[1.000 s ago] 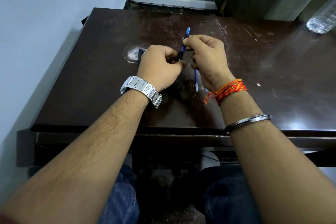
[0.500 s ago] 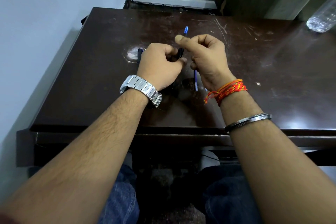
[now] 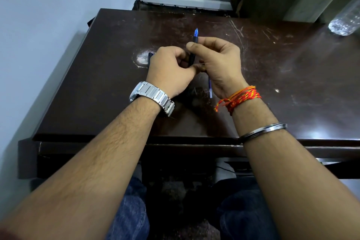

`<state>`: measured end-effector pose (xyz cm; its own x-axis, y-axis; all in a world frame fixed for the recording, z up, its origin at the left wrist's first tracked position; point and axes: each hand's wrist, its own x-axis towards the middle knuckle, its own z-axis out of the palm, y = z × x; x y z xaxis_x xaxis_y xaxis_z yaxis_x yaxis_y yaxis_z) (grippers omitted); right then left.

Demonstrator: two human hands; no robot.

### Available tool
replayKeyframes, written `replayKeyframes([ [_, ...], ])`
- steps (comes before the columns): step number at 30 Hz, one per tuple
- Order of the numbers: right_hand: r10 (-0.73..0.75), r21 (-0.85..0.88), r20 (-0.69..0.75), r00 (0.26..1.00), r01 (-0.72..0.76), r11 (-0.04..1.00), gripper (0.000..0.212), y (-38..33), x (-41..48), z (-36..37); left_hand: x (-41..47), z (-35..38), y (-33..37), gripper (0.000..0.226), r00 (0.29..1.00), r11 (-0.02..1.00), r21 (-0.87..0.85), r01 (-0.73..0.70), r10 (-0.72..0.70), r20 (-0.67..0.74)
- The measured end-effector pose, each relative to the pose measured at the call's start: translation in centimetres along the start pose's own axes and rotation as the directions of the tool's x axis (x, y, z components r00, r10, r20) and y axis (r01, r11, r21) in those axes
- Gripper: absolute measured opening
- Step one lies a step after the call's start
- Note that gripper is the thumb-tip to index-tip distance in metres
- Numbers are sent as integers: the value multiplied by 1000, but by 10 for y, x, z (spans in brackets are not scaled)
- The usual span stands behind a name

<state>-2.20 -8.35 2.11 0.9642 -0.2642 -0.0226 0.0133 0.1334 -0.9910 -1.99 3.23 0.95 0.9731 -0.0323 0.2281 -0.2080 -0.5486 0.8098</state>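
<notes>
Right hand [image 3: 220, 64] is closed on the pen [image 3: 192, 57]: the dark barrel is pinched between the thumb and the curled fingers, with the blue tip pointed up and away from the person. The left hand [image 3: 171, 70] is curled too, and the barrel's lower end is gripped between its thumb and fingers. The pen is thus held by 2 hands above the middle of the table [image 3: 272, 84], not resting on it.

Such a grip, with 1 hand at each end of the barrel, is judged to suit twisting the pen apart or together; which of the 2 is meant cannot be told.

A thin blue stick [image 3: 210, 87], probably a refill, is seen below the right hand, pointing toward the person. Whether it lies on the table or is held by the lower fingers cannot be told. A small dark piece [image 3: 150, 56] is seen just behind the left hand, perhaps kept close for refitting.

Only 1 container is in view: a clear plastic bottle [image 3: 343, 19] at the table's far right corner, well apart from the hands. Its top is cut off by the frame, and whether anything is in it cannot be told.
</notes>
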Motion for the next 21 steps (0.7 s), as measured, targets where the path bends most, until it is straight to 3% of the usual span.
replayKeyframes([
  [8, -13, 64, -43, 999, 15, 998, 6, 3, 5, 2, 1, -1, 2, 27, 997, 997, -53, 61, -63, -47],
  [12, -23, 93, -42, 999, 26, 995, 10, 4, 6, 1, 2, 0, 7, 28, 988, 974, -165, 155, -155, 15],
  [15, -41, 76, -48, 998, 45, 996, 8, 5, 5, 2, 1, -1, 6, 17, 990, 974, -176, 143, -142, 19],
  [21, -39, 104, -42, 998, 43, 994, 5, 3, 4, 3, -1, -4, 11, 33, 978, 941, -264, 210, -207, 41],
])
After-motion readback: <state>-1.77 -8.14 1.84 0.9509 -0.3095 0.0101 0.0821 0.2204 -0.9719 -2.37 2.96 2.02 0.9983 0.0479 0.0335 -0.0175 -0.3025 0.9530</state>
